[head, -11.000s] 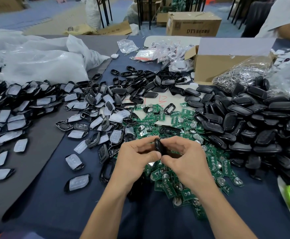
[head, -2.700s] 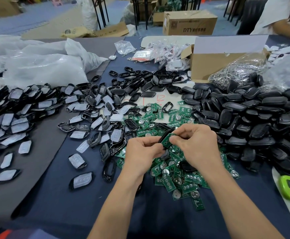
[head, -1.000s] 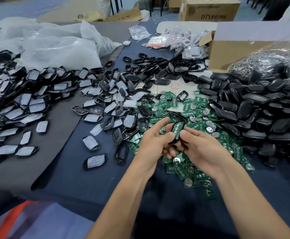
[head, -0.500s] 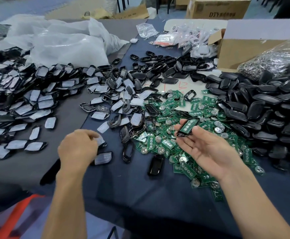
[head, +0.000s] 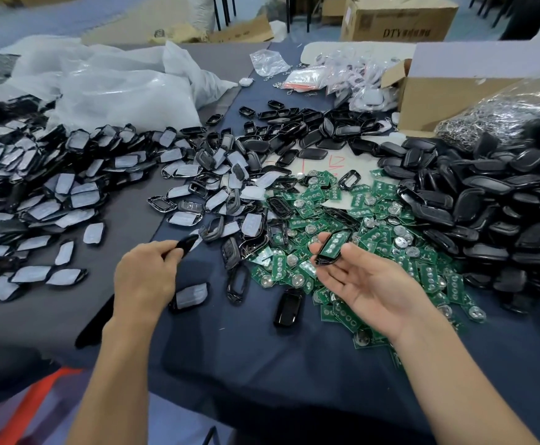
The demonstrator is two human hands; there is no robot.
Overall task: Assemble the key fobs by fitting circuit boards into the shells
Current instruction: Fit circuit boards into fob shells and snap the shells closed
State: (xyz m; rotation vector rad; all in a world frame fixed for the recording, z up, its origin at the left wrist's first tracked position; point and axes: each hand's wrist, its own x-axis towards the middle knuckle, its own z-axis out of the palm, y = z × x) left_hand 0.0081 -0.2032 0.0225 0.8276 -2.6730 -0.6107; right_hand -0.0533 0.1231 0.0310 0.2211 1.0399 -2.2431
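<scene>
Head view: two bare hands work above a dark blue cloth (head: 246,342) on the table.
Right hand (head: 368,287): palm up, fingers lightly curled; thumb and fingertips pinch an open shell (head: 318,260) with a green circuit board (head: 334,245) seated in it.
Shell position: across the fingertips, beyond the palm, above the near edge of the board heap (head: 374,220).
Shell axis: long axis runs near-left to far-right, far end raised; the board side faces the camera.
Left hand (head: 146,277): knuckles up, fingers curled; thumb and fingers grip a black cover (head: 187,243) by its near end.
Cover axis: projects past the fingertips, pointing far-right.
Between the hands: one closed black fob (head: 288,306) lies on the cloth.
Flanking heaps: black backs (head: 487,194) on the right, film-covered fronts (head: 37,194) on the left.
</scene>
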